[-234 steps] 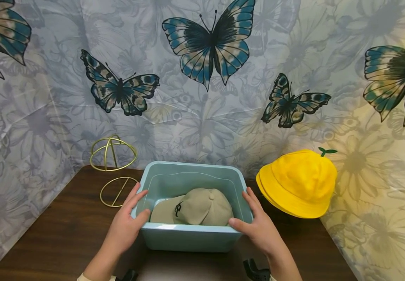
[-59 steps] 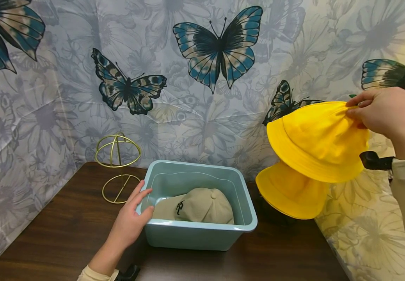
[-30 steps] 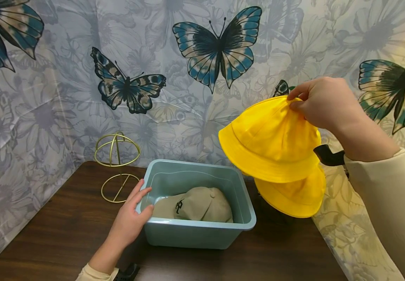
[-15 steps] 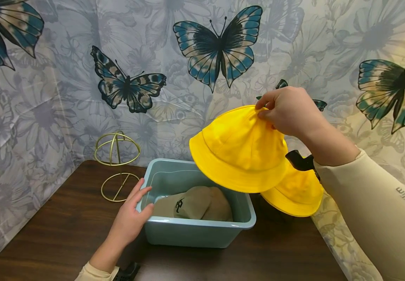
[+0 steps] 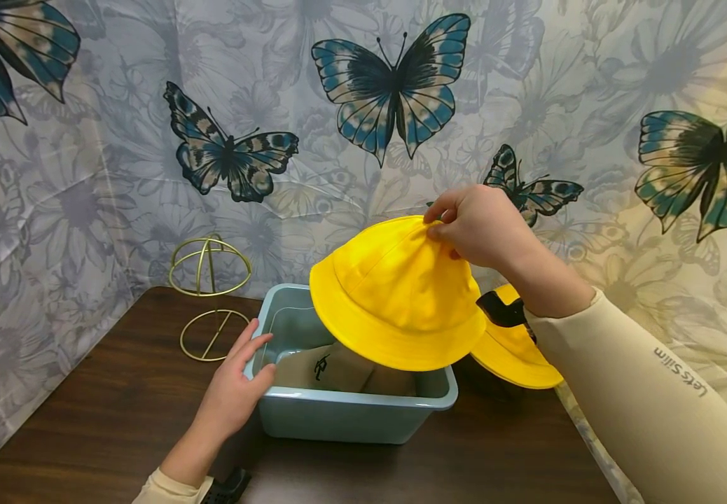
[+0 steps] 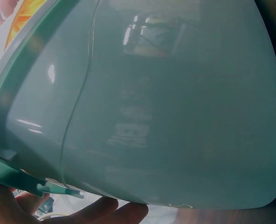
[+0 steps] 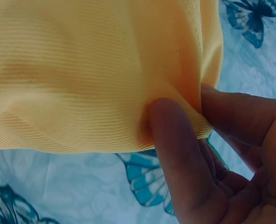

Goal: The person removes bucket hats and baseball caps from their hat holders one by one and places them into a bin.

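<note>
In the head view my right hand (image 5: 480,227) pinches a yellow bucket hat (image 5: 395,294) by its crown. The hat hangs brim down over the right part of a light blue plastic bin (image 5: 338,420). Close up in the right wrist view, thumb and fingers gather the yellow cloth. Inside the bin lies a beige baseball cap (image 5: 303,371) with a dark emblem, partly covered from sight by the hat. My left hand (image 5: 227,392) rests at the bin's front left corner, its fingers lightly bent along the rim.
Right of the bin sits another yellow hat (image 5: 517,357), partly behind my right arm. A gold wire hat stand (image 5: 209,269) stands at the back left of the dark wooden table (image 5: 105,413). A butterfly-print cloth (image 5: 370,196) hangs behind.
My right hand has left the bin and lifted a yellow hat off the right side, uncovering another beneath. It has carried the hat left and down over the bin. My left hand has stayed.
</note>
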The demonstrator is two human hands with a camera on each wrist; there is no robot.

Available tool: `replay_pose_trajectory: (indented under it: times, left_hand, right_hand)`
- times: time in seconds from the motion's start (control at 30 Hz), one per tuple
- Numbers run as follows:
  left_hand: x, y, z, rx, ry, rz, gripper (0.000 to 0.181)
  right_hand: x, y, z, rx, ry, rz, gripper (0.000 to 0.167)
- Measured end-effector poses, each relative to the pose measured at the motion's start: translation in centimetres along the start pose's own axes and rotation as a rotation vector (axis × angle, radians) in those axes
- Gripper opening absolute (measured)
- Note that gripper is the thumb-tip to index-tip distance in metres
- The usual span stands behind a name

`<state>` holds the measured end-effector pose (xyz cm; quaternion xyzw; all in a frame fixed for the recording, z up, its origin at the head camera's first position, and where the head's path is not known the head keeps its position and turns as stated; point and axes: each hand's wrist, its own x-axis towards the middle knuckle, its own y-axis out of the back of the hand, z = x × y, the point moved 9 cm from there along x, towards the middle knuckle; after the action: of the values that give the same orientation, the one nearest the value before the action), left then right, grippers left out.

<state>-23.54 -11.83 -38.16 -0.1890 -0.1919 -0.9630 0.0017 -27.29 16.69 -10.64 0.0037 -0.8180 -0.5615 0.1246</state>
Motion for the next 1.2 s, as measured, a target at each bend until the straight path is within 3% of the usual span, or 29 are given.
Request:
replay_pose_trajectory:
  times: [0.93, 1.2]
  left_hand:
    - [0.0, -0.1, -0.4, 0.014, 0.044, -0.023, 0.049]
    - [0.1, -0.1, -0.4, 0.009, 0.054, -0.022, 0.051]
  right_hand:
    - [0.2, -8.8, -0.3, 0.174, -0.027, -0.106, 0.014]
    - [0.5, -9.6, -0.3, 0.177, -0.047, -0.085, 0.013]
